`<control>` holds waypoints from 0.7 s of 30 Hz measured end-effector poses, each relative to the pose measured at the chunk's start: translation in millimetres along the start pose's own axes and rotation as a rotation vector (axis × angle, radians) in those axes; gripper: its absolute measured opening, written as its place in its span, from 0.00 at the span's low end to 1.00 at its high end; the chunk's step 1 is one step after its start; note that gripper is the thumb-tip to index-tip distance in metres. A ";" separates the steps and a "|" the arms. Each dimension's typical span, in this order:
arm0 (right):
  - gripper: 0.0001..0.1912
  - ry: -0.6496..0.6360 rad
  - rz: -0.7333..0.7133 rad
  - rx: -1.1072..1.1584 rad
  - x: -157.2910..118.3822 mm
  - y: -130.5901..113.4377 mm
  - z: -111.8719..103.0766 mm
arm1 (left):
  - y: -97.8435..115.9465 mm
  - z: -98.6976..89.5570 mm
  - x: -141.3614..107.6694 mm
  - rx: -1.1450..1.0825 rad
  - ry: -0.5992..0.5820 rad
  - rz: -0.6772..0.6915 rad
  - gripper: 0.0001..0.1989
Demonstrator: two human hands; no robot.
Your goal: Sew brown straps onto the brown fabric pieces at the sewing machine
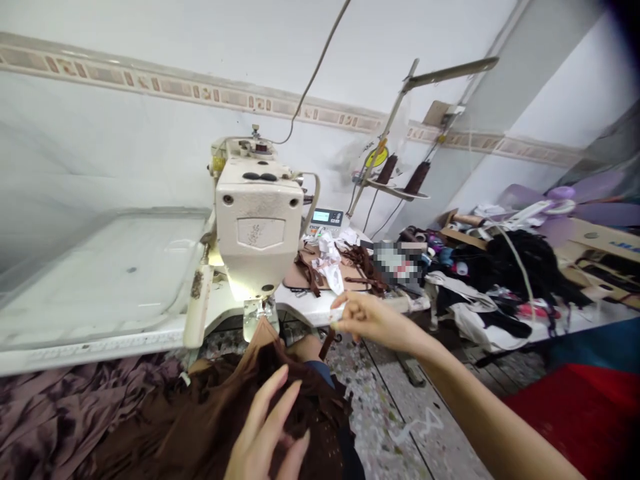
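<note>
My left hand (270, 427) is over the brown fabric (185, 427) heaped in my lap, its fingers apart and slightly curled. A corner of that fabric rises to a point at the metal plate (253, 325) under the head of the sewing machine (257, 220). To the right, my right hand (367, 321) is in front of the table edge with fingers pinched together. Whatever is between its fingertips is too small to make out. A narrow brown strip (327, 343) hangs just below and left of these fingertips; whether they hold it I cannot tell.
White scraps (330, 263) and brown strips lie on a tan board beside the control panel (325, 219). Brown thread cones (417, 179) stand on a rack. Spools and black cloth (530, 267) crowd the right side. A clear sheet (115, 267) covers the left tabletop.
</note>
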State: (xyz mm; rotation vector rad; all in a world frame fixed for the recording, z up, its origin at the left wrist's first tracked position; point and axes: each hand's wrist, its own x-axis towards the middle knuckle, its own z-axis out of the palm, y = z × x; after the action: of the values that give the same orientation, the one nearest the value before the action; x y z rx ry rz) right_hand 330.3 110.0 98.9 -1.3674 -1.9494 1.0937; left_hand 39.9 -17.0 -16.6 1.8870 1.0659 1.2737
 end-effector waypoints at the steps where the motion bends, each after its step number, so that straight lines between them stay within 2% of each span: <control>1: 0.12 -0.074 -0.040 -0.025 -10.8 -6.4 20.1 | 4.0 5.3 2.6 -0.103 -0.053 -0.079 0.32; 3: 0.04 -0.199 -0.106 -0.035 -28.2 -16.8 55.6 | 9.8 13.6 6.6 -0.291 -0.161 -0.221 0.40; 5: 0.02 -0.285 -0.120 -0.011 -38.2 -23.0 79.5 | 14.0 17.6 8.8 -0.434 -0.262 -0.370 0.43; 7: 0.02 -0.321 -0.094 0.013 -40.0 -24.4 89.2 | 17.7 17.1 8.9 -0.465 -0.317 -0.492 0.35; 9: 0.06 -0.355 -0.044 0.051 -35.0 -21.7 86.6 | 20.0 12.5 6.3 -0.373 -0.322 -0.540 0.20; 10: 0.10 -0.366 -0.013 0.081 -31.0 -19.4 82.4 | 20.3 9.3 3.9 -0.313 -0.316 -0.540 0.19; 12: 0.16 -0.356 0.037 0.155 -22.7 -14.4 73.2 | 18.9 2.2 -2.3 -0.221 -0.299 -0.525 0.25; 14: 0.18 -0.284 0.053 0.240 -15.3 -10.1 68.2 | 15.9 -4.3 -8.5 -0.188 -0.311 -0.524 0.27; 17: 0.19 -0.152 0.056 0.381 -7.9 -6.4 74.4 | 13.7 -14.0 -11.1 -0.147 -0.356 -0.482 0.29; 19: 0.21 -0.091 0.073 0.459 -5.8 -6.1 84.2 | 16.0 -23.0 -5.8 -0.084 -0.409 -0.353 0.27; 21: 0.22 -0.091 0.080 0.485 -6.1 -7.8 93.8 | 20.6 -34.9 4.2 0.025 -0.435 -0.158 0.21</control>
State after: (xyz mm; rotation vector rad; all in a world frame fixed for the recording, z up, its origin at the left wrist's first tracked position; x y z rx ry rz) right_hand 255.6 73.0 54.9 -1.1472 -1.5525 1.5648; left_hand 13.8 -21.5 14.4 1.9363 0.9738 0.7179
